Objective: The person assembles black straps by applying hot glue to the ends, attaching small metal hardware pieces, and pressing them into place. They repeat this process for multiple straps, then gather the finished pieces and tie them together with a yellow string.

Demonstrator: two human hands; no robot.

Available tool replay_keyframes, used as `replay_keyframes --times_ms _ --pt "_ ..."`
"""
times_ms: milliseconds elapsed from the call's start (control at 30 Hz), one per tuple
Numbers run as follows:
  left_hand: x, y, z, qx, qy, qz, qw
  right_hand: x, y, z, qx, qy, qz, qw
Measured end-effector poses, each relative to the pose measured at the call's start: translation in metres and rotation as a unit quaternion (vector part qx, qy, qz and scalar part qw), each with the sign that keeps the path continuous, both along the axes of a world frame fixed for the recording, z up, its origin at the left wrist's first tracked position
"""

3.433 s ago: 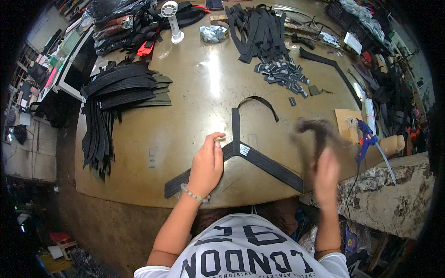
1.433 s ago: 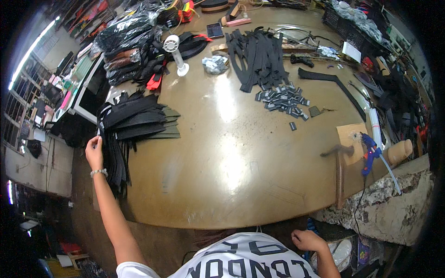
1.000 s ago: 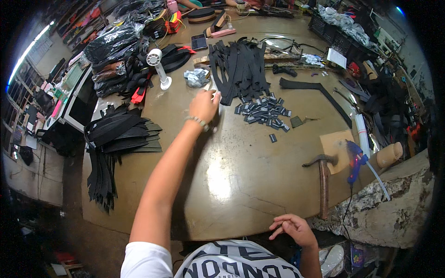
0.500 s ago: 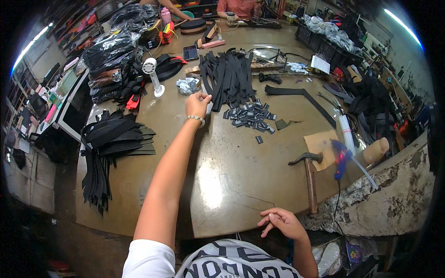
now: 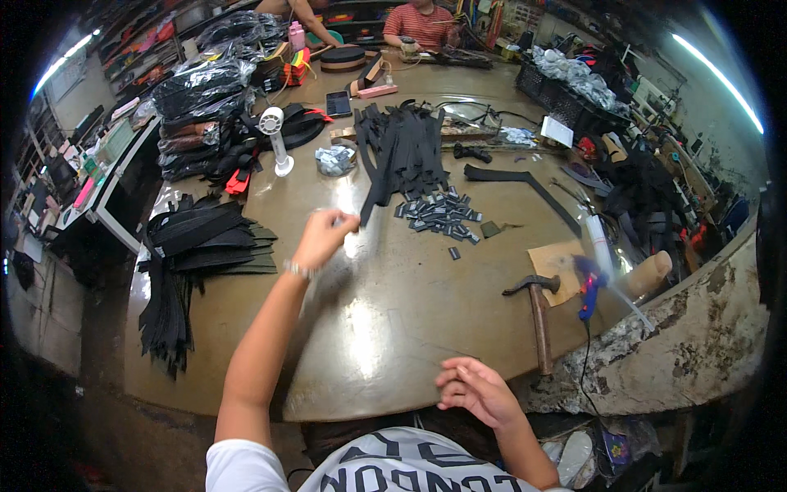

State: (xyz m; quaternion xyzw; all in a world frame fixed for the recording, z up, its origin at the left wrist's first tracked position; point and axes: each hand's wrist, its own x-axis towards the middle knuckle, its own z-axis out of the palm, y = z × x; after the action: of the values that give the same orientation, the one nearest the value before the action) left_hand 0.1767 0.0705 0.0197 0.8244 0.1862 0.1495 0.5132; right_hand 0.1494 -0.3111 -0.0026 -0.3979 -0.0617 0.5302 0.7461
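My left hand (image 5: 326, 236) is closed in a pinch on the end of a black strap (image 5: 375, 198), left of the table's middle. That strap runs back into a heap of black straps (image 5: 410, 152) lying lengthwise. Just in front of the heap is a scatter of small dark rectangular pieces (image 5: 438, 213), with one piece (image 5: 454, 254) lying apart. By the table's near edge hovers my right hand (image 5: 478, 394), fingers loosely apart and nothing in them.
A hammer (image 5: 539, 320) and a blue glue gun (image 5: 589, 291) lie at the right, near a tan sheet (image 5: 548, 261). Another pile of black straps (image 5: 197, 246) sits at the left. A white handheld fan (image 5: 279, 143) stands behind it. Two people work across the table.
My left hand has come nearer to me and slightly left, drawing the strap's end out of the heap. My right hand has shifted a little left and up.
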Motion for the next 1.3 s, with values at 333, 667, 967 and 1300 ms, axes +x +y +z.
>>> replay_keyframes --times_ms 333,667,967,1300 --pt "-0.188 -0.154 0.007 0.037 0.049 0.090 0.994 0.041 0.156 -0.006 -0.031 -0.042 0.313 0.948" --pt "-0.204 -0.193 -0.030 0.198 0.008 0.059 0.978 0.162 0.233 0.019 -0.069 -0.499 0.212 0.838" --pt "-0.207 -0.190 -0.033 0.261 -0.010 0.027 0.965 0.147 0.260 -0.045 -0.191 -0.724 -0.030 0.662" --pt "-0.213 -0.184 -0.040 0.297 -0.044 -0.017 0.954 0.058 0.103 0.026 -0.175 -0.752 -0.194 0.605"
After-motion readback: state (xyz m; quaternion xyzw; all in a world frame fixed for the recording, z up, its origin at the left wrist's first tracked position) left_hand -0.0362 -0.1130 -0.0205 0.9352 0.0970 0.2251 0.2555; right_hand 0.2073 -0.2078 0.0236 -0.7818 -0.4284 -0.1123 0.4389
